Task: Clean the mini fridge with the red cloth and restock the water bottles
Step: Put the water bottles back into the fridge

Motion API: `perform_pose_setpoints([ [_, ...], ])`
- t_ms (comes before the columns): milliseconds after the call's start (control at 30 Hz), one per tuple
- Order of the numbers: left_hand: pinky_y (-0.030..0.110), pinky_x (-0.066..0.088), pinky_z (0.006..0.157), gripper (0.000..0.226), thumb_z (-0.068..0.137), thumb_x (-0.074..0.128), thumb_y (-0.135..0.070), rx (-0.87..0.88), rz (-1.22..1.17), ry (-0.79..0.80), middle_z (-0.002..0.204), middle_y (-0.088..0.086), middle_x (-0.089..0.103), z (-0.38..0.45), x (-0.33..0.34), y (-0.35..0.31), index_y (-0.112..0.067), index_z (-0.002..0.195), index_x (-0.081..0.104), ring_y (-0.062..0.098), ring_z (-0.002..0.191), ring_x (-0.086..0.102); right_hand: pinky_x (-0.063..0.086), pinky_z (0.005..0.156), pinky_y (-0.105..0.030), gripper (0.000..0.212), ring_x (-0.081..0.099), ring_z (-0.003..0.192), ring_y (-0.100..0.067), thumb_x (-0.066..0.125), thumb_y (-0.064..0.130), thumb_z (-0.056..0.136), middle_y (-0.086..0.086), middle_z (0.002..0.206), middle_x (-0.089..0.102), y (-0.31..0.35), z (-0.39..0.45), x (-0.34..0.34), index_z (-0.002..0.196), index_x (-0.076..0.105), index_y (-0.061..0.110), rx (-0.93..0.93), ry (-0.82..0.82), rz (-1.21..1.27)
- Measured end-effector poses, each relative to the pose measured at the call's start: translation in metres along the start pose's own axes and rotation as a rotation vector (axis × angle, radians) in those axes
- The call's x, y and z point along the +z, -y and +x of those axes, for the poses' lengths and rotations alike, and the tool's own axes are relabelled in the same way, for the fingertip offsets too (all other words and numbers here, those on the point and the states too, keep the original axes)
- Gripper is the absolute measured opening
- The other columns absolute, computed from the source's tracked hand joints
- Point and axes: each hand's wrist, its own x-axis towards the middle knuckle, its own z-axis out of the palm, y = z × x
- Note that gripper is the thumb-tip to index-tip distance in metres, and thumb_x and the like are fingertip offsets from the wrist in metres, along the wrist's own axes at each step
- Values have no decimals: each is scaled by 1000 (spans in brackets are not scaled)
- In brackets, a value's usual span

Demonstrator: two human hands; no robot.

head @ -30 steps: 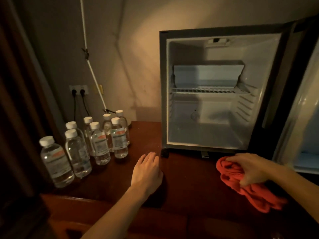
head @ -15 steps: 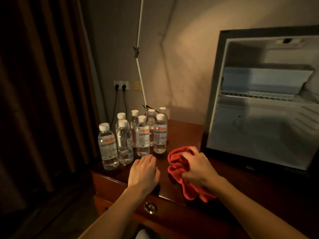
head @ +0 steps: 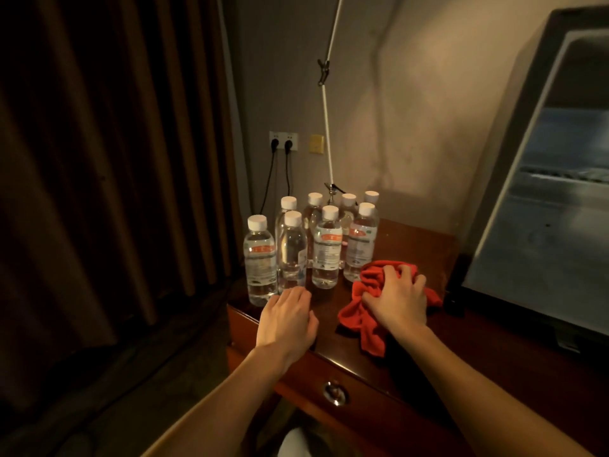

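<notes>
Several clear water bottles (head: 326, 250) with white caps stand in a cluster at the back left of the dark wooden cabinet top (head: 412, 245). The red cloth (head: 369, 311) lies bunched on the wood just right of them. My right hand (head: 400, 298) lies on top of the cloth, its fingers curled into the fabric. My left hand (head: 286, 319) rests flat near the cabinet's front left corner, just in front of the nearest bottles, holding nothing. The open mini fridge (head: 540, 199) stands at the right edge, its pale interior partly in view.
A dark curtain (head: 108, 159) hangs on the left. A wall socket (head: 284, 141) with two black plugs sits behind the bottles. A white cord (head: 328, 127) with a clip runs down the wall. A drawer knob (head: 334, 392) is on the cabinet front below my hands.
The view has swung left, so the fridge now sits at the right edge. My right hand has carried the red cloth left, from in front of the fridge to beside the bottles.
</notes>
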Motion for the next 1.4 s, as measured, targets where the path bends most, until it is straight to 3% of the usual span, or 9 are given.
perform_pose_setpoints([
  [133, 28, 39, 104, 33, 96, 46, -34, -24, 9, -38, 127, -7, 55, -8, -11, 13, -22, 126, 54, 10, 120, 50, 33, 99, -50, 71, 32, 123, -39, 51, 72, 77, -6, 146, 31, 6, -5, -2, 130, 43, 25, -15, 15, -126],
  [300, 26, 39, 101, 30, 96, 47, -34, -82, 7, -65, 124, -9, 56, -12, -25, 24, -23, 123, 55, 8, 116, 51, 11, 107, -59, 82, -1, 143, -38, 35, 78, 82, -4, 160, -15, 20, -17, -16, 146, 29, 27, -175, -104, -210],
  [367, 27, 41, 98, 30, 96, 49, -34, -124, -22, -88, 121, -10, 58, -15, -33, 28, -23, 123, 56, 8, 113, 53, 10, 108, -57, 78, 2, 144, -36, 39, 73, 84, -5, 161, -4, 33, -21, -20, 146, 27, 27, -273, -160, -172],
  [533, 28, 45, 93, 29, 94, 51, -39, -216, -42, -128, 115, -10, 59, -18, -51, 51, -24, 118, 55, 8, 106, 56, 46, 98, -37, 59, 51, 119, -19, 64, 44, 87, -1, 129, 54, 84, -16, -17, 136, 43, 18, -474, -125, 355],
  [667, 36, 51, 87, 61, 87, 57, -57, -373, -131, -6, 130, -5, 53, -7, -55, 69, -26, 135, 37, 14, 112, 56, 47, 84, -24, 53, 53, 95, -5, 75, 36, 79, 8, 111, 56, 121, -8, -9, 124, 49, 22, -408, -28, 602],
  [767, 42, 55, 85, 82, 77, 61, -68, -413, -232, 43, 133, -6, 54, 5, -51, 73, -32, 142, 26, 17, 111, 61, 49, 89, -32, 58, 54, 100, -10, 78, 31, 76, 6, 112, 55, 136, 2, 2, 125, 48, 22, -312, -21, 644],
  [933, 35, 58, 82, 71, 78, 73, -54, -444, -429, -33, 121, -8, 63, 26, -42, 72, -29, 134, 38, 10, 100, 65, 50, 95, -44, 68, 59, 111, -18, 80, 32, 73, 4, 120, 62, 144, 17, 20, 128, 41, 30, -237, 44, 704],
  [1167, 8, 46, 51, 56, 81, 77, -29, -472, -534, -35, 104, -5, 65, 36, -38, 70, -20, 125, 43, -1, 72, 59, 52, 90, -38, 74, 62, 103, -13, 75, 52, 73, 9, 116, 62, 139, 12, 29, 131, 30, 38, -293, 18, 785],
  [1400, 27, 54, 57, 45, 84, 71, -26, -540, -516, -28, 95, -5, 64, 32, -39, 58, -25, 117, 40, 10, 72, 65, 55, 82, -35, 63, 63, 88, -2, 79, 50, 68, 15, 93, 64, 126, 0, 16, 114, 36, 46, -280, 59, 833],
])
